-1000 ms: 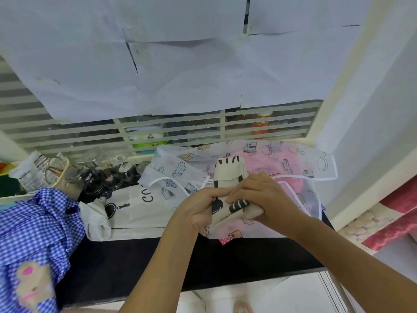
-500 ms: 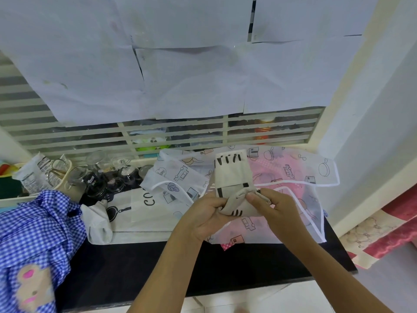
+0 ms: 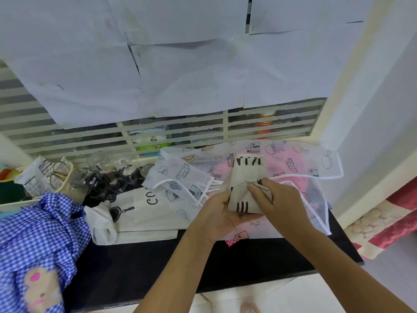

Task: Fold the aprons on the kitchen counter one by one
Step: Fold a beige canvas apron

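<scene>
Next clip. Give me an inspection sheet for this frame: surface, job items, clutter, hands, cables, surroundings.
Surface: black counter, far part covered in cloth.
Job's things: folded cream striped apron held over a translucent printed apron spread flat; cream lettered apron to its left; blue checked cloth, likely an apron, bunched at far left.
Clutter: glasses and a packet at back left.
Grippers: left hand grips the striped apron's left edge; right hand pinches its middle fold.
Cables: nothing seen.
Surroundings: slatted window covered with paper sheets; red patterned cloth at right.
</scene>
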The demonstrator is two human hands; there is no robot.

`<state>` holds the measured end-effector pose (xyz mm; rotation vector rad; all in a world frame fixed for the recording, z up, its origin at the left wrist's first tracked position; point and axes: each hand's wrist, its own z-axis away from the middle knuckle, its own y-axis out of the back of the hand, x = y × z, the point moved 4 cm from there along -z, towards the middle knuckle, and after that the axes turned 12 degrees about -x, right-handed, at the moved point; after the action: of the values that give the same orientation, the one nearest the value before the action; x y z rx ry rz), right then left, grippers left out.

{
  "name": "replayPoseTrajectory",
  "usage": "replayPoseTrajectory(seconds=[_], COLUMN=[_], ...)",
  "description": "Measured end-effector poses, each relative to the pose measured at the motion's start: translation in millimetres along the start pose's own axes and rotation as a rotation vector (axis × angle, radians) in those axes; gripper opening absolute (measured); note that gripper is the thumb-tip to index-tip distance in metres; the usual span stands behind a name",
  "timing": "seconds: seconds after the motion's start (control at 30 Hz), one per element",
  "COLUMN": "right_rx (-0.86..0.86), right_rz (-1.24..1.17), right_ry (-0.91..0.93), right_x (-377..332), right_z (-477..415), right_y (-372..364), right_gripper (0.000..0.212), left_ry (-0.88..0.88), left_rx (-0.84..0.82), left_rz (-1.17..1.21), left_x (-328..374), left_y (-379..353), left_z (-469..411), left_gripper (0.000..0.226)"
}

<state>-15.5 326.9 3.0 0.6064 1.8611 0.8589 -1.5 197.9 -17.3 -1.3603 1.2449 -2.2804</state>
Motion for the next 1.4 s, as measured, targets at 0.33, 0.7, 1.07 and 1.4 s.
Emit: replayPoseTrajectory(seconds=[0.33,0.7,1.07,1.4], right_rx=[-0.097,0.136,-0.044,-0.114], right_rz=[-0.491,-0.151,0.243,0.135], right_ry=[-0.213,0.048,0.447,0.481], right_x=[-2,-5,-5,-14], right_z=[-3,1,5,-14], right_y=[-4,15,-10,10], right_gripper=[0.055,0.013,0.049,0.053], left_ry=[-0.151,-0.090,0.035,0.057], left_rx=[0.153,0.394,0.172,-0.038], left_rz=[-0.173,-0.149,0.042,0.212], left_x=[0,3,10,22], left_y=[12,31,23,6], left_z=[-5,-9,-12,-17], left_gripper=[0.057,0.022,0.041,0.058])
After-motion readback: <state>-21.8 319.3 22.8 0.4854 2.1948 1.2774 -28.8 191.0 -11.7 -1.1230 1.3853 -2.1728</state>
